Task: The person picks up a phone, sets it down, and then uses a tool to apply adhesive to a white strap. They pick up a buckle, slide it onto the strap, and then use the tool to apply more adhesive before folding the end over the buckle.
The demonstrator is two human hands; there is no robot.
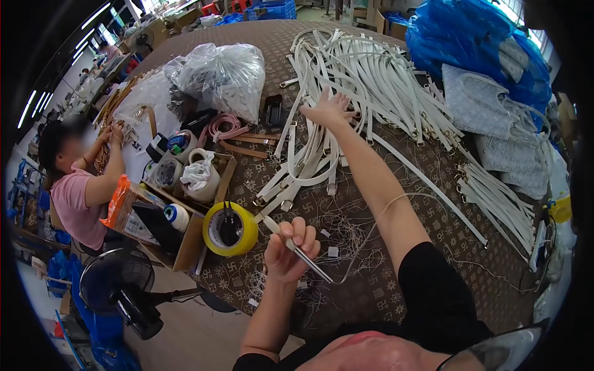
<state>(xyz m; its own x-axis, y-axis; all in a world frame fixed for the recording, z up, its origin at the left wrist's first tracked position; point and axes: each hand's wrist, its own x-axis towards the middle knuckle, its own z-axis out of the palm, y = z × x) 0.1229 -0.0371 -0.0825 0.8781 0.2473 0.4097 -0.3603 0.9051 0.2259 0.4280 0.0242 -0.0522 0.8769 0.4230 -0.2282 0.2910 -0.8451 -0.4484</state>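
Observation:
My left hand (288, 252) is closed round a slim pen-shaped tool (311, 262) with a pale upper end and a metal barrel. A thin cord leads away from its lower end. My right hand (329, 111) reaches far forward, fingers spread, over a big pile of white straps (365, 68) with metal buckles. Its fingertips overlap the straps in this view. More white straps (312, 164) lie looped just below that hand. Loose thread scraps (340, 238) and a small white tag (333, 251) lie on the patterned table between my arms.
Left of my left hand are yellow tape (247, 238) with black-handled snips in it, and a cardboard box (189, 247) of spools. Beyond lie pink straps (224, 127) and a clear plastic bag (223, 77). White bags (489, 105) stand right. A co-worker (80, 185) handles brown straps; a fan (127, 290) stands nearby.

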